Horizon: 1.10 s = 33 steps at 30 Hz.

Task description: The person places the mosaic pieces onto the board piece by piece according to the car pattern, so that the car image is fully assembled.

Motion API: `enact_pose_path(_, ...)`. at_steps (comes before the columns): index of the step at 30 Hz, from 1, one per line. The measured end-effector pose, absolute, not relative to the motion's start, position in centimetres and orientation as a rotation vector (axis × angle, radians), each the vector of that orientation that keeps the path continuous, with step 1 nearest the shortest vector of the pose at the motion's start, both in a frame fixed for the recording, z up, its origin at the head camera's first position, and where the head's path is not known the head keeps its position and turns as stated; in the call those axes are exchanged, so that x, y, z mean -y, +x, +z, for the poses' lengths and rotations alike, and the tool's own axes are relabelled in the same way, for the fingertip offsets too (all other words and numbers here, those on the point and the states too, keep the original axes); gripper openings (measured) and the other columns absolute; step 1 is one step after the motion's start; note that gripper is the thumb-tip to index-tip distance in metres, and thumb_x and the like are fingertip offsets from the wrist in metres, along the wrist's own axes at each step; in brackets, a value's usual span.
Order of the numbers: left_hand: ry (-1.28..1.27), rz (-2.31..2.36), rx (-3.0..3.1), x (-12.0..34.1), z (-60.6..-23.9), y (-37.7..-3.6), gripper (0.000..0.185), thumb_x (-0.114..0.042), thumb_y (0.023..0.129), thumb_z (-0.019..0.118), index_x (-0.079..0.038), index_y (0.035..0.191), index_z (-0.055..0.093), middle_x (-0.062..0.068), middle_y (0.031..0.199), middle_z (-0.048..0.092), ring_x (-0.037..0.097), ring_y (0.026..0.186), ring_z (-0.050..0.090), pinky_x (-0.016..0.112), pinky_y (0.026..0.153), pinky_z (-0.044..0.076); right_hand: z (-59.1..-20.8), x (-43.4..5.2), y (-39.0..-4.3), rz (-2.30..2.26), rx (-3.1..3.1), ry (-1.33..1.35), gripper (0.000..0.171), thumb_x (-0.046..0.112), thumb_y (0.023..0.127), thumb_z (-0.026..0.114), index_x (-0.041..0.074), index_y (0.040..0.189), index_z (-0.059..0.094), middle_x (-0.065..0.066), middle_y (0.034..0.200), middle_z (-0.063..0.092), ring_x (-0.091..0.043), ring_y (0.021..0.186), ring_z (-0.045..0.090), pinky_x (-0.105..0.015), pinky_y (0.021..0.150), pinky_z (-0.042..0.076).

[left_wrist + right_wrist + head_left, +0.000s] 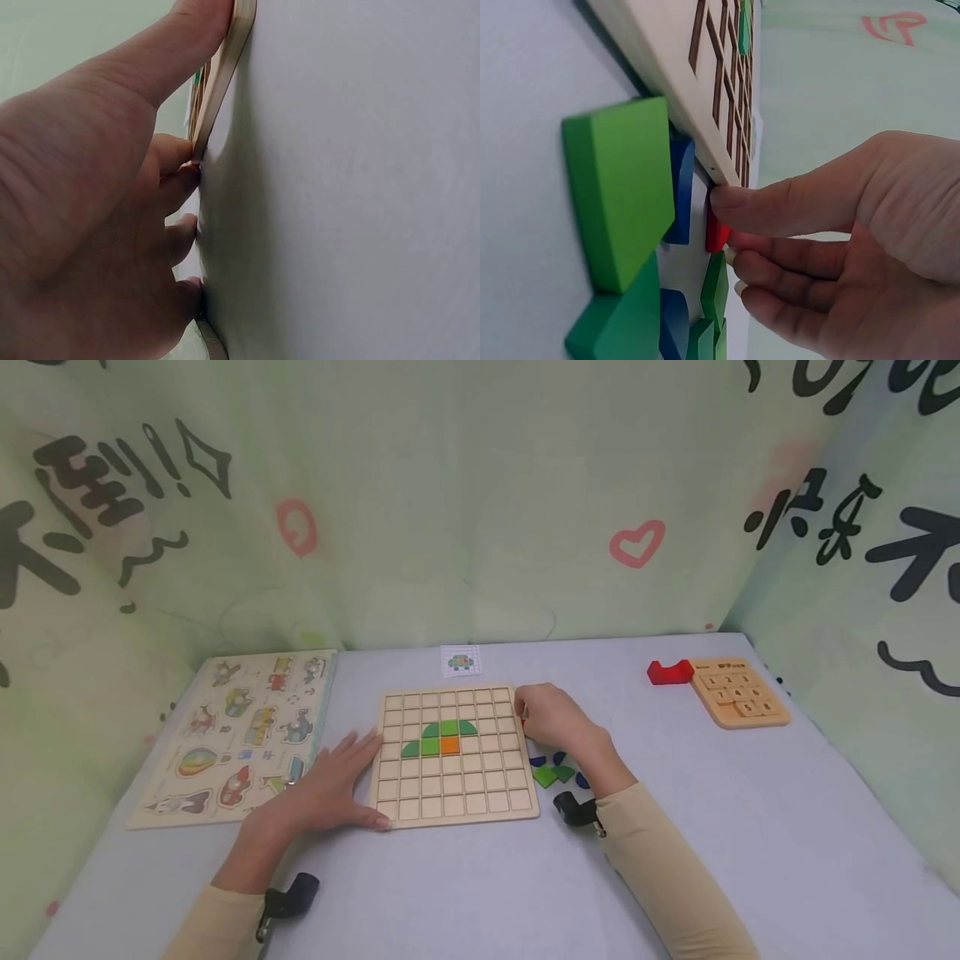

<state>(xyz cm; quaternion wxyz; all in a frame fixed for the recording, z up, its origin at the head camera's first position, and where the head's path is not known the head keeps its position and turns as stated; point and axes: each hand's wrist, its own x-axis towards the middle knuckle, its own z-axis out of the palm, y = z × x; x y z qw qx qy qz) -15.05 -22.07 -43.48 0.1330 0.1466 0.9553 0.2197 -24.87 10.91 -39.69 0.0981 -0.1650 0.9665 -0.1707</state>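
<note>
A wooden grid board (420, 787) lies in the middle of the table. Dark green curved pieces (410, 749), light green squares (430, 746) and an orange square (450, 744) sit in its cells. My left hand (330, 789) rests along the board's left edge, fingers spread and thumb at the near corner. At the right edge, my right hand (558, 720) has its fingers curled and pinches a red piece (717, 231) between thumb and fingers, which partly hide it. Below that hand lie loose pieces: a green one (622, 195), a blue one (681, 191) and several others.
A small pattern card (461, 661) with a colored figure lies behind the board. To the left is a large picture puzzle board (217, 735). Far right are a wooden number board (738, 693) and a red curved block (670, 672). Printed curtains stand behind the table.
</note>
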Motion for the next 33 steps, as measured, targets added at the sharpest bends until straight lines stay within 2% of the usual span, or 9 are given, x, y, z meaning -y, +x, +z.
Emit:
enact_pose_path(7, 0.434, 0.632, -2.778, 22.1, -43.2, -15.0, 0.13, -0.07, 0.062, 0.08, -0.009, 0.159, 0.02, 0.009, 0.168, 0.017, 0.041, 0.155, 0.008, 0.067, 0.122, 0.008, -39.5, -10.8, -24.8, -0.565, -2.838, -0.446, 0.02, -0.005, 0.085, 0.061, 0.001, 0.104, 0.065, -0.01, 0.09, 0.067, -0.02, 0.076, 0.057, -0.025, 0.061, 0.048)
enact_pose_path(13, 0.44, 0.65, -2.777, 22.1, -43.3, -15.1, 0.129, -0.07, 0.062, 0.08, -0.009, 0.159, 0.02, 0.009, 0.168, 0.018, 0.041, 0.155, 0.008, 0.067, 0.122, 0.008, -39.2, -11.1, -24.9, -0.589, -2.822, -0.418, 0.017, -0.008, 0.086, 0.058, 0.002, 0.095, 0.069, -0.01, 0.088, 0.067, -0.02, 0.074, 0.057, -0.024, 0.058, 0.046)
enact_pose_path(22, 0.443, 0.648, -2.782, 22.1, -43.6, -15.1, 0.13, -0.071, 0.061, 0.079, -0.01, 0.159, 0.02, 0.009, 0.168, 0.018, 0.041, 0.155, 0.008, 0.067, 0.122, 0.008, -37.7, -11.3, -24.6, -0.622, -2.863, -0.511, 0.026, -0.011, 0.083, 0.055, 0.001, 0.1, 0.071, -0.011, 0.094, 0.069, -0.022, 0.078, 0.057, -0.026, 0.063, 0.048)
enact_pose_path(28, 0.43, 0.642, -2.781, 22.1, -43.6, -15.0, 0.13, -0.071, 0.061, 0.08, -0.01, 0.159, 0.02, 0.009, 0.168, 0.017, 0.041, 0.155, 0.008, 0.067, 0.122, 0.008, -38.0, -9.5, -24.2, -0.769, -2.775, -0.65, 0.017, -0.006, 0.087, 0.062, 0.003, 0.098, 0.071, -0.007, 0.084, 0.064, -0.02, 0.08, 0.053, -0.026, 0.068, 0.046)
enact_pose_path(33, 0.428, 0.648, -2.777, 22.0, -43.4, -15.0, 0.131, -0.07, 0.061, 0.08, -0.009, 0.159, 0.02, 0.009, 0.168, 0.017, 0.041, 0.155, 0.008, 0.067, 0.122, 0.008, -38.7, -8.1, -23.7, -0.876, -2.712, -0.714, 0.017, -0.006, 0.087, 0.063, 0.005, 0.095, 0.073, -0.004, 0.086, 0.067, -0.019, 0.082, 0.054, -0.026, 0.072, 0.048)
